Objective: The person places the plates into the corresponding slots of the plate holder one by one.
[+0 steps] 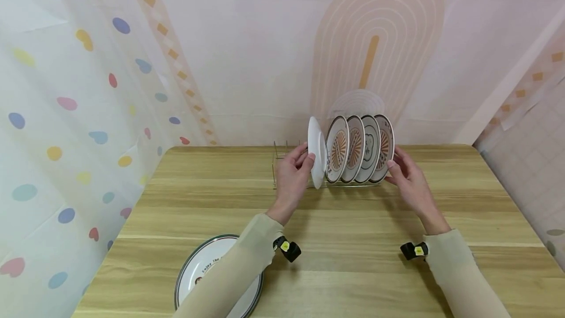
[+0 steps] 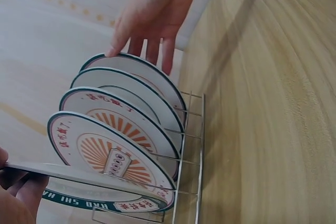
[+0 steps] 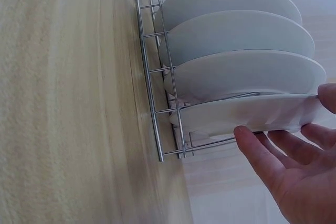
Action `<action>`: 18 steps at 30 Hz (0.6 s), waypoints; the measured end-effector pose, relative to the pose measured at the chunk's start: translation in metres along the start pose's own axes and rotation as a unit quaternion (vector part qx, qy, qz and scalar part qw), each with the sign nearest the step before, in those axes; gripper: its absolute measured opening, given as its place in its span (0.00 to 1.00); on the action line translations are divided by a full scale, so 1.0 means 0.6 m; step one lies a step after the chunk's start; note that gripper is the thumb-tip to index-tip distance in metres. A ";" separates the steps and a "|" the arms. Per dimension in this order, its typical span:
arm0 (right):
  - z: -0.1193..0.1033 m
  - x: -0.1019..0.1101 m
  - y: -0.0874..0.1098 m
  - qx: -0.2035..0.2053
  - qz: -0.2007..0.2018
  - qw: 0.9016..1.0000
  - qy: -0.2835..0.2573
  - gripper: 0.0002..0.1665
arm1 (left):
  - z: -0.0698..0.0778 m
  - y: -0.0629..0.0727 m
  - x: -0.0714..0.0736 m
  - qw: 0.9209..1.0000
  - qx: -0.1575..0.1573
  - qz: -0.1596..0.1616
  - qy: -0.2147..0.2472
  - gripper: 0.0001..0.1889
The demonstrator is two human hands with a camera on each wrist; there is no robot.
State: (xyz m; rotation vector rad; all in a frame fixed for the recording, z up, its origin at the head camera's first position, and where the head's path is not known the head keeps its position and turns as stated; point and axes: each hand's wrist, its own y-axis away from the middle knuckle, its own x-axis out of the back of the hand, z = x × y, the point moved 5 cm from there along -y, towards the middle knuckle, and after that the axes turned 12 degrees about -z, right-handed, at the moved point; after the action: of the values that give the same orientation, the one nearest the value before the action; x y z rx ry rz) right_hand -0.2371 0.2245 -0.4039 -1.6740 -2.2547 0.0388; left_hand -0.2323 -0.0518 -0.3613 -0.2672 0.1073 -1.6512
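My left hand (image 1: 292, 173) pinches the rim of a white plate (image 1: 316, 153) at the left of a row standing in a wire dish rack (image 1: 278, 185). Thumb and fingers are on either side of that plate, which is tilted away from its neighbours. At the row's other end, my right hand (image 1: 409, 180) holds the rim of the rightmost plate (image 3: 252, 113), its thumb on the edge and its fingers against the pale underside. Between these two stand several plates (image 2: 113, 153) with dark rims, some bearing orange sunburst prints.
On the wooden table (image 1: 353, 278), a larger round plate (image 1: 187, 278) with a green rim lies at the front left, partly hidden under my left sleeve. A printed cloth (image 1: 247, 63) hangs behind the rack, and a dotted one (image 1: 39, 161) hangs on the left.
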 end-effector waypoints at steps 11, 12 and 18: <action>-0.003 -0.002 0.004 0.001 0.005 1.000 0.015 0.34 | -0.011 -0.001 -0.016 0.999 0.015 -0.020 -0.022 0.21; -0.003 -0.003 0.004 0.002 0.006 1.000 0.016 0.34 | -0.012 -0.001 -0.017 0.999 0.015 -0.021 -0.019 0.21; -0.001 -0.006 0.005 0.004 0.004 1.000 0.014 0.34 | -0.016 -0.004 -0.026 1.000 -0.002 -0.025 -0.015 0.20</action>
State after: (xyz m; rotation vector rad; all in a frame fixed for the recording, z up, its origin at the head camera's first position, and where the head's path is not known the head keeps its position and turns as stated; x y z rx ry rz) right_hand -0.2334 0.2218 -0.4047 -1.6694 -2.2244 0.0267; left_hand -0.2360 -0.0369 -0.3720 -0.3001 0.0806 -1.6959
